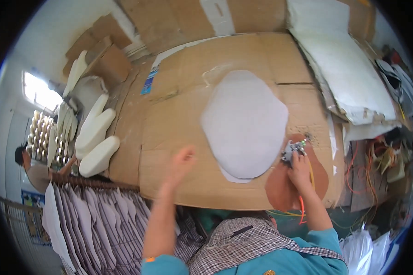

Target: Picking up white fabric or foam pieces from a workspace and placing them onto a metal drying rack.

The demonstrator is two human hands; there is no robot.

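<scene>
On the cardboard-covered table (167, 123) lies a flat, pale grey, rounded sheet (245, 123) with two bulging sides. A lighter edge shows under its near end. My right hand (300, 170) grips a metal spray gun (294, 150) with an orange and yellow hose. The gun is above the far end of a brown, saddle-shaped piece (321, 176), right of the sheet. My left hand (184, 158) is over the table, left of the sheet and apart from it. Motion blurs it, but its fingers look curled in with nothing in them.
White moulded foam seats (98, 156) sit at the left edge. Below hang several pale sheets (94, 224) on a rack. Another person (36, 172) is at far left. White sheets (344, 68) are stacked at right, above orange hoses (353, 169). White plastic bags (360, 250) are at lower right.
</scene>
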